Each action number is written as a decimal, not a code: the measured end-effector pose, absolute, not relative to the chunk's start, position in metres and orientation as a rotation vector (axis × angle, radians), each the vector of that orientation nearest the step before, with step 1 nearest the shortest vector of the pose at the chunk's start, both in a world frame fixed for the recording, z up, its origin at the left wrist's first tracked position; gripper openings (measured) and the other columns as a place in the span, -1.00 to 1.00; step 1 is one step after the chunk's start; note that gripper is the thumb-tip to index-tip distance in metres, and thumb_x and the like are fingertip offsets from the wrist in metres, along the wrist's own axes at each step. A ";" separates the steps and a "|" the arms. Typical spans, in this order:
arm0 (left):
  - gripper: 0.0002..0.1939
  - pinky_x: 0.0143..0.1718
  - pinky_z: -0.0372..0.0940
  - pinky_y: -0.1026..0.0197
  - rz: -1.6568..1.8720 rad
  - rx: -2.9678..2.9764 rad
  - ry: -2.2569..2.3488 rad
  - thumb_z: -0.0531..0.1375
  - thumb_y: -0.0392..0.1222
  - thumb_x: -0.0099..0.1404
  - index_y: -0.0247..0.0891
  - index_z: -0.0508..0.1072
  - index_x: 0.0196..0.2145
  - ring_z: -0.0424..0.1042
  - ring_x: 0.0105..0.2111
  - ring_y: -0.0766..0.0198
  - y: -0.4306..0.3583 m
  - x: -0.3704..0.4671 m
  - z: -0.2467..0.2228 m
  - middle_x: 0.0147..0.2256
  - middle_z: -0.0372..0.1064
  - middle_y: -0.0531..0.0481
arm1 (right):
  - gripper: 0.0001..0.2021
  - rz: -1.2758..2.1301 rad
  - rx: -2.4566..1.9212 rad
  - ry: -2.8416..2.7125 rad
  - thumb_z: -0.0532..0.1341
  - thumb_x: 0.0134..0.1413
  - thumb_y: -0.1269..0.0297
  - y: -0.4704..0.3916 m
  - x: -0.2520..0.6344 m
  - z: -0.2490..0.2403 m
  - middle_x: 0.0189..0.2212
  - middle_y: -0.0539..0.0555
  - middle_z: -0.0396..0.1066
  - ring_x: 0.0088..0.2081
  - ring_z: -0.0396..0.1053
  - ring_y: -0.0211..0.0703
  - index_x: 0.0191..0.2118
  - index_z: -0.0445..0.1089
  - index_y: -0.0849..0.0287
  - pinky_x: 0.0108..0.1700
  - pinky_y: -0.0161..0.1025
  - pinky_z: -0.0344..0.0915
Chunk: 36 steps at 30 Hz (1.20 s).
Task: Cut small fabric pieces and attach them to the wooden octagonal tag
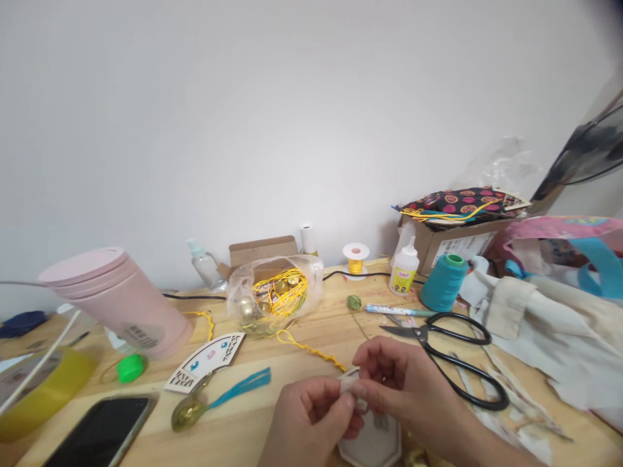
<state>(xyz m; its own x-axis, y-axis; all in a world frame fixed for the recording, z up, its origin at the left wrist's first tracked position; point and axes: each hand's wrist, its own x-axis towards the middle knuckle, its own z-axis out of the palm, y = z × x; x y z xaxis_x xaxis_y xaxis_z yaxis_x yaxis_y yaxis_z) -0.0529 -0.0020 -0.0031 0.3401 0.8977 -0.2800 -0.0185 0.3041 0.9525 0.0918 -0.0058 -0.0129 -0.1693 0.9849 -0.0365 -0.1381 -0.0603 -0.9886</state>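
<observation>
My left hand [316,418] and my right hand [402,376] meet at the bottom centre, fingertips pinched on a small pale piece [348,381]. Its shape is mostly hidden by the fingers. Below them lies a white tray-like piece [370,444] with angled corners. A yellow twisted cord [316,352] runs towards the fingers from the left. Just right of my right hand lie black-handled scissors [422,334], blades pointing left. On the left, a fan-shaped white piece [207,363] rests beside a gold bell [187,412] with a blue tassel [243,386].
A phone [100,431], yellow tape roll [48,395] and pink tumbler [121,301] stand left. Behind are a plastic bag [275,292] with yellow cord, a glue bottle [403,269], a teal thread cone [444,282] and a cardboard box [457,243]. White cloth [559,331] lies right.
</observation>
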 end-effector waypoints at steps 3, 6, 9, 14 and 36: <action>-0.72 -0.57 0.23 0.40 0.789 1.091 1.072 0.25 -0.06 -0.04 -0.36 0.57 -0.48 0.32 -0.62 0.39 -0.002 -0.053 -0.003 -0.64 0.45 -0.04 | -0.75 1.440 -1.050 -1.190 0.32 -0.19 0.22 -0.006 0.091 -0.013 -0.65 -0.13 0.25 -0.63 0.15 -0.41 -0.42 0.28 0.24 -0.60 -0.45 0.08; -0.73 -0.57 0.25 0.41 0.800 1.067 1.071 0.26 -0.04 -0.06 -0.35 0.57 -0.52 0.34 -0.62 0.38 -0.003 -0.053 -0.001 -0.65 0.45 -0.03 | -0.76 1.410 -1.085 -1.212 0.31 -0.18 0.22 -0.006 0.091 -0.013 -0.64 -0.12 0.24 -0.61 0.15 -0.38 -0.42 0.28 0.24 -0.59 -0.42 0.08; -0.72 -0.57 0.27 0.40 0.802 0.997 1.050 0.29 -0.02 -0.09 -0.35 0.54 -0.58 0.34 -0.61 0.37 -0.003 -0.054 -0.001 -0.64 0.44 -0.02 | -0.81 1.374 -1.116 -1.232 0.27 -0.15 0.26 -0.005 0.091 -0.012 -0.64 -0.13 0.22 -0.62 0.15 -0.37 -0.41 0.29 0.23 -0.58 -0.40 0.10; -0.72 -0.52 0.32 0.33 0.828 0.813 0.931 0.27 -0.02 -0.05 -0.34 0.54 -0.55 0.37 -0.55 0.32 0.000 -0.056 -0.003 -0.57 0.46 -0.05 | -0.83 1.356 -1.109 -1.217 0.25 -0.14 0.28 -0.005 0.092 -0.009 -0.66 -0.14 0.22 -0.64 0.17 -0.38 -0.41 0.28 0.22 -0.59 -0.41 0.13; -0.73 -0.53 0.29 0.40 0.824 1.031 1.041 0.24 -0.06 0.02 -0.36 0.48 -0.60 0.34 -0.58 0.39 0.001 -0.058 -0.001 -0.64 0.40 0.04 | -0.78 1.422 -1.048 -1.221 0.22 -0.07 0.16 -0.006 0.094 -0.006 -0.63 -0.09 0.27 -0.60 0.22 -0.34 -0.40 0.30 0.23 -0.53 -0.36 0.19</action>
<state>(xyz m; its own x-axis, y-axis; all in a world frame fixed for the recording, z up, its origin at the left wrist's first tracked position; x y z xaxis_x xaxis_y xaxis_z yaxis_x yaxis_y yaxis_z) -0.0585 0.0012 -0.0007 0.3076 0.9088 -0.2818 -0.0652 0.3156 0.9467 0.0939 -0.0062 -0.0056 -0.1771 0.9839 -0.0229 -0.1264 -0.0458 -0.9909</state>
